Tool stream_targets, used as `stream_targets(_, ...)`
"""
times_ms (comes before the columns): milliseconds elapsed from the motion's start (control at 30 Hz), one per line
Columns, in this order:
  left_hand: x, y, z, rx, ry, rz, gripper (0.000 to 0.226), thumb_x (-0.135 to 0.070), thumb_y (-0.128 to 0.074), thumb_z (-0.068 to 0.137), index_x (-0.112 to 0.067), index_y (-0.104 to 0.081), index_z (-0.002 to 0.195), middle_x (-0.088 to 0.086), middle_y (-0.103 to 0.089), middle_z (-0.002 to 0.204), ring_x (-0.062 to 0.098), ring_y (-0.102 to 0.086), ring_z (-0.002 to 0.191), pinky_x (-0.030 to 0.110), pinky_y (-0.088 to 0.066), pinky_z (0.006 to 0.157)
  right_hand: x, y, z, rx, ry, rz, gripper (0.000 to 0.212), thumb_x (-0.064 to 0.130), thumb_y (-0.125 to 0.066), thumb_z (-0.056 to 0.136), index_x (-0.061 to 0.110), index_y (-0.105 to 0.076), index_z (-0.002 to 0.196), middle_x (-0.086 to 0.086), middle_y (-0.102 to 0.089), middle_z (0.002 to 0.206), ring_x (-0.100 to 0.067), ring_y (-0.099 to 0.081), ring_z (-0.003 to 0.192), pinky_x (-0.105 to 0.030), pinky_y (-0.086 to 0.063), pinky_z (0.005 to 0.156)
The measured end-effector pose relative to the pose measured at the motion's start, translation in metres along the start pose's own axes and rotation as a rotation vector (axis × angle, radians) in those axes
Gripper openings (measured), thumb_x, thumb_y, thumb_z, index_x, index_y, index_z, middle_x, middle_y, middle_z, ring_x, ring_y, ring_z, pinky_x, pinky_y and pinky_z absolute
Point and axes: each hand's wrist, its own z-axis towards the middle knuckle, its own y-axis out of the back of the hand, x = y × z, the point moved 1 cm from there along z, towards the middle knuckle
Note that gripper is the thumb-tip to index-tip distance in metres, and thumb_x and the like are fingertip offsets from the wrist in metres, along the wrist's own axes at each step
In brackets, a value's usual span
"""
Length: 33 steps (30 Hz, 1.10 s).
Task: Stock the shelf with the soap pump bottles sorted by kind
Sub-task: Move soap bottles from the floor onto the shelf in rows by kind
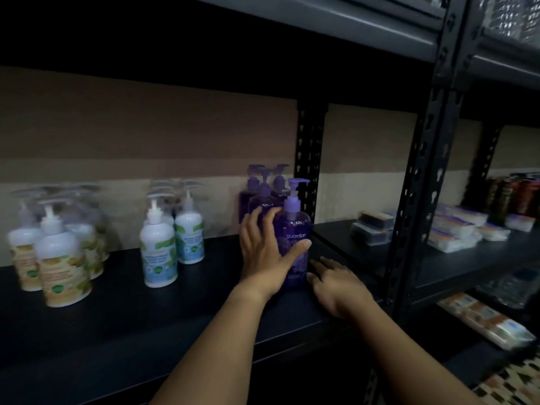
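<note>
Nearest the camera, two bare forearms reaching up and forward onto a dark shelf (152,314). Left hand (267,258) wrapped around the front purple soap pump bottle (293,229), fingers curled over its left side, thumb pressed across the label reading "guardian". Right hand (336,287) just right of that bottle's base, fingers extended and relaxed, palm down, resting low over the shelf surface and holding nothing; contact with the bottle impossible to tell. Held bottle upright at the right end of the shelf, beside a perforated black upright post (309,159). Directly behind it, three more purple pump bottles (264,188), clustered together, upright. Toward the middle of the same shelf, a group of white pump bottles with blue-green labels (159,247). At the far left, a blurred group of white pump bottles with yellow-beige labels (62,258). The three groups well apart from one another. On the neighbouring shelf to the right, flat wrapped packets (455,232) in stacks, and more packets (485,320) on the shelf below. Dim lighting throughout.
</note>
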Motion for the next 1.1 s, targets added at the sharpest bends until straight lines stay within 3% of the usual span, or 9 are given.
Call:
stream_targets(167,0.005,-0.029,0.035,-0.117,-0.052,0.304,0.097,-0.086,-0.048,0.079,-0.036,-0.024,0.159,0.005,0.015,0.169,0.029,0.023,0.155,0.051,0.021,0.122,0.002,0.0,-0.004,-0.074,-0.027,0.068,0.055,0.038,-0.034,0.108,0.018,-0.033,0.159,-0.003,-0.024,0.169,-0.02,-0.02,0.156,-0.034,-0.017,0.126)
stream_targets(300,0.005,-0.045,0.052,-0.192,-0.032,0.506,0.103,-0.093,-0.038,0.074,-0.035,-0.027,0.159,0.017,0.006,0.171,0.039,0.018,0.156,0.05,0.034,0.113,0.004,0.001,-0.008,-0.113,-0.03,0.079,0.05,0.035,-0.037,0.107,0.017,-0.041,0.155,-0.004,-0.031,0.166,-0.022,-0.027,0.154,-0.034,-0.022,0.123)
stream_targets(433,0.007,-0.056,0.065,-0.325,-0.023,0.584,0.101,-0.093,-0.043,0.07,-0.031,-0.047,0.149,0.023,-0.015,0.166,0.048,-0.004,0.155,0.056,0.023,0.118,0.004,0.0,-0.008,-0.124,-0.023,0.064,0.052,0.035,-0.035,0.108,0.016,-0.038,0.157,-0.003,-0.03,0.167,-0.02,-0.025,0.154,-0.033,-0.019,0.124)
stream_targets(600,0.013,-0.066,0.076,-0.393,-0.001,0.669,0.097,-0.09,-0.059,0.068,-0.028,-0.055,0.143,0.024,-0.021,0.161,0.048,-0.009,0.152,0.061,0.014,0.12,0.003,0.0,-0.006,-0.125,-0.012,0.074,0.053,0.036,-0.034,0.108,0.017,-0.037,0.157,-0.001,-0.03,0.167,-0.018,-0.023,0.155,-0.032,-0.016,0.125)
stream_targets(833,0.02,-0.075,0.083,-0.458,0.047,0.67,0.095,-0.087,-0.057,0.071,-0.03,-0.051,0.147,0.024,-0.022,0.165,0.049,-0.007,0.153,0.072,-0.003,0.119,0.003,-0.001,-0.006,-0.138,-0.01,0.08,0.053,0.037,-0.035,0.107,0.016,-0.038,0.156,-0.002,-0.031,0.166,-0.019,-0.024,0.154,-0.033,-0.015,0.126)
stream_targets(1100,0.02,-0.078,0.085,-0.461,0.065,0.688,0.098,-0.086,-0.059,0.072,-0.031,-0.044,0.152,0.024,-0.012,0.168,0.049,-0.004,0.153,0.078,-0.01,0.116,0.003,0.001,-0.007,-0.139,-0.009,0.084,0.053,0.037,-0.036,0.107,0.016,-0.038,0.156,-0.001,-0.03,0.167,-0.018,-0.023,0.154,-0.032,-0.013,0.126)
